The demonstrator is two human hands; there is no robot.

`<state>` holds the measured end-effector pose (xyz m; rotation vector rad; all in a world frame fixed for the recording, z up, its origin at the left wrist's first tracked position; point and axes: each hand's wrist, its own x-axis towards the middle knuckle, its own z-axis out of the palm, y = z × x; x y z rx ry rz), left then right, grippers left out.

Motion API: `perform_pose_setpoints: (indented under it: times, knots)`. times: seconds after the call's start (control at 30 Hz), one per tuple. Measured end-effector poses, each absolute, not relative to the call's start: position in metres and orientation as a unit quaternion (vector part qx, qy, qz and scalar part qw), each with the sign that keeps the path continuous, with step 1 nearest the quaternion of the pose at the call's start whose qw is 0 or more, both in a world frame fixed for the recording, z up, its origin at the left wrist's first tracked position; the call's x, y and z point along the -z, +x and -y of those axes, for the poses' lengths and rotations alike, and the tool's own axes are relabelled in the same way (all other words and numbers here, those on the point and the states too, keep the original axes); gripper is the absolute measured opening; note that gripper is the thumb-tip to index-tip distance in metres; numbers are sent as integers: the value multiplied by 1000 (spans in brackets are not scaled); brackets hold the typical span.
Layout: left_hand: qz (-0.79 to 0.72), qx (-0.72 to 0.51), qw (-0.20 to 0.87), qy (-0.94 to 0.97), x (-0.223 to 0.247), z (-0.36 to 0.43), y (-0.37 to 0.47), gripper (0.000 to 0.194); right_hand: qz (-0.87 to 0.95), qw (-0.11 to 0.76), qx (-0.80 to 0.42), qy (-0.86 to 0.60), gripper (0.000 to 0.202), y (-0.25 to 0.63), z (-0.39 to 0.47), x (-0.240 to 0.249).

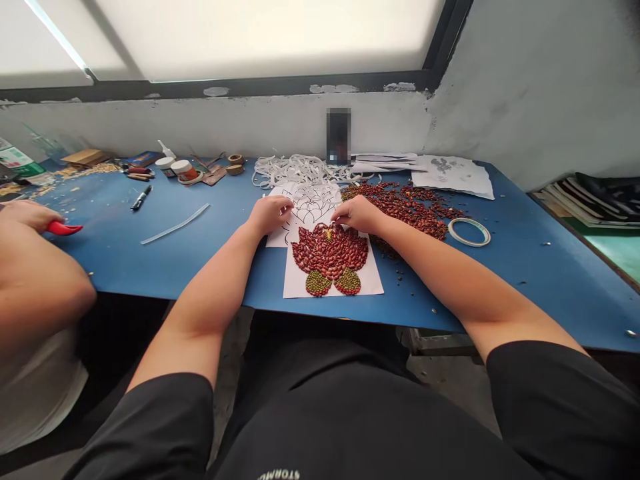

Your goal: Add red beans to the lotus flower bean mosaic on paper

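A white sheet (373,280) lies at the front edge of the blue table (525,267), carrying a flower shape filled with red beans (330,250) and two patches of green beans (319,283). My right hand (357,213) rests at the top of the bean picture, fingertips pinched at a yellowish spot; what they hold is too small to tell. My left hand (270,213) lies flat on a second sheet with a line drawing (313,200), just left of the picture. A loose pile of red beans (410,207) spreads to the right of my right hand.
A tape roll (469,231) lies right of the bean pile. White paper strips (295,170), papers (453,175), glue jars (183,170), a marker (141,198) and a clear strip (175,224) are spread behind. Another person's arm (35,267) holds a red-handled tool (64,229) at the left.
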<state>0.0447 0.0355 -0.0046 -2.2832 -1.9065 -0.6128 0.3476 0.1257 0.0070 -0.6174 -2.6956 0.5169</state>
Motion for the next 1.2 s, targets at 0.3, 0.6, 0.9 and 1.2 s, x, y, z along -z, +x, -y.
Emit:
perform_pose_setpoints:
  times: [0.3, 0.6, 0.9, 1.2]
  knots:
    - [628, 202, 51, -750, 8, -39, 42, 27, 939, 174, -190, -227, 24, 359, -136, -13]
    - [628, 198, 53, -751, 8, -39, 42, 27, 981, 96, -102, -134, 38, 356, -134, -17]
    - [629, 199, 54, -750, 9, -39, 41, 27, 986, 75, -62, -138, 35, 353, -132, -17]
    - [630, 199, 49, -749, 9, -40, 41, 28, 948, 140, -127, -256, 6, 352, -116, -22]
